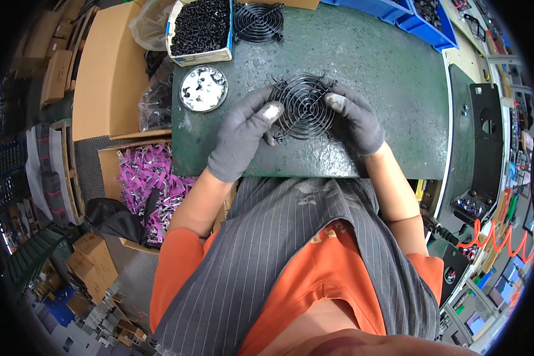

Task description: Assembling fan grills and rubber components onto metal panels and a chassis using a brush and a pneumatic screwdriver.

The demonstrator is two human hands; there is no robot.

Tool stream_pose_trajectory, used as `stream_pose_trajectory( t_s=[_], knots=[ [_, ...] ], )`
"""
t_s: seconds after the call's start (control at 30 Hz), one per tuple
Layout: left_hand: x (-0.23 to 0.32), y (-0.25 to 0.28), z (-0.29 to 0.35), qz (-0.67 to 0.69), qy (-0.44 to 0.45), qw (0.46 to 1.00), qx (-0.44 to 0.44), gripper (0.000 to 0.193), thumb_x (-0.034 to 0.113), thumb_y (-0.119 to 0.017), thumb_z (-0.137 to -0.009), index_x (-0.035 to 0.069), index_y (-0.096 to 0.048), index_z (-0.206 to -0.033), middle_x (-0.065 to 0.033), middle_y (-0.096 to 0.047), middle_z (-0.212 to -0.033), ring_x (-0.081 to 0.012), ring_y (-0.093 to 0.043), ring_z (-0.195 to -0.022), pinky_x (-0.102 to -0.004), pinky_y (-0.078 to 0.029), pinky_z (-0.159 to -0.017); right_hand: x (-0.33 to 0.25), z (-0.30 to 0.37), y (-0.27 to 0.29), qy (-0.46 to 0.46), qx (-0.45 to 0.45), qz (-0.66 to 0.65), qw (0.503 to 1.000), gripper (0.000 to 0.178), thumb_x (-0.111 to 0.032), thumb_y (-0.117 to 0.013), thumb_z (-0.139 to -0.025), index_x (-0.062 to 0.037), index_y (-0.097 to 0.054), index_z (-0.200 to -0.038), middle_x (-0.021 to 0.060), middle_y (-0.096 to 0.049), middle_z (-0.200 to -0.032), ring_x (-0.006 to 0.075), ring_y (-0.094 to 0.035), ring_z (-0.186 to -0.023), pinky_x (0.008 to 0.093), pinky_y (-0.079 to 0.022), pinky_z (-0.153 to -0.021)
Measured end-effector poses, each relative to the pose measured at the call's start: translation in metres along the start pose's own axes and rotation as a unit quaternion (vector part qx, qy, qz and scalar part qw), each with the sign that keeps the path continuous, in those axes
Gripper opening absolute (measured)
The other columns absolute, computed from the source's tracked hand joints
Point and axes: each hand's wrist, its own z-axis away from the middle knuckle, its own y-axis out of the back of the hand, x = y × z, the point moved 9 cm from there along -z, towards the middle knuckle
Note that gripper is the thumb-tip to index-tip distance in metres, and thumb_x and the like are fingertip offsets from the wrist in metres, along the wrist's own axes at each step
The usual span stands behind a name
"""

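Green worktable point(368, 71), worn surface. Black wire fan guard point(303, 107) lies flat near the table's front edge, between both gloved hands.

Left hand point(243, 133): grey knit glove, fingers curled, thumb and fingertips pinching the guard's left rim. Right hand point(355, 118): same glove, fingertips gripping the right rim, thumb underneath or behind (cannot tell which). Both hands closed on the guard, one on each side.

Handling judgement: concentric wire rings on crossed spokes, so likely light and fairly stiff, though thin wires could bend if squeezed across the middle. Best hold looks like the outer ring or the corner mounting loops, where the wire is doubled. Painted wire may be slick; the glove fingertips appear coated, which should help.

Around it: a second fan guard point(258, 22) at the far edge of the table; a white box of small black parts point(200, 26) just beside it; a round metal tin point(203, 88) holding a few small pieces (screws, probably) to the left of the hands. Cardboard box of purple parts point(148, 184) below table level, on the left. Blue bins point(421, 18) at far right.
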Motion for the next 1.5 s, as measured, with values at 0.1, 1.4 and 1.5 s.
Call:
stream_pose_trajectory(
  t_s=[0.1,1.4,1.5],
  knots=[
    [0.000,-0.004,0.000,0.019,0.012,0.999,-0.026,0.032,0.020,-0.056,-0.088,-0.001,-0.053,-0.112,-0.0010,-0.059,-0.086,-0.0043,-0.052,-0.064,-0.0176,-0.043,-0.052,0.008,-0.003,0.009,-0.006,-0.017,-0.019,1.000,0.035,-0.013,-0.051,-0.087,0.0083,-0.050,-0.114,0.0113,-0.058,-0.105,0.0174,-0.054,-0.098,0.0290,-0.042,-0.089],
    [0.065,0.004,0.035,-0.478,-0.420,0.758,0.143,0.015,0.005,-0.066,-0.069,0.010,-0.060,-0.082,-0.0047,-0.059,-0.086,-0.0251,-0.057,-0.085,-0.0355,-0.046,-0.078,-0.033,0.025,0.093,0.089,0.126,0.056,0.986,0.028,-0.014,-0.054,-0.089,0.0055,-0.056,-0.109,0.0064,-0.063,-0.088,0.0103,-0.059,-0.075,0.0203,-0.048,-0.066],
    [0.064,0.050,0.026,-0.182,-0.306,0.908,0.222,0.016,0.006,-0.057,-0.083,0.008,-0.054,-0.099,-0.0049,-0.057,-0.093,-0.0165,-0.057,-0.084,-0.0292,-0.048,-0.071,-0.030,0.001,0.082,0.100,0.079,0.160,0.979,0.032,-0.018,-0.055,-0.089,0.0033,-0.056,-0.112,0.0054,-0.063,-0.093,0.0102,-0.058,-0.081,0.0211,-0.047,-0.073]
  ],
)
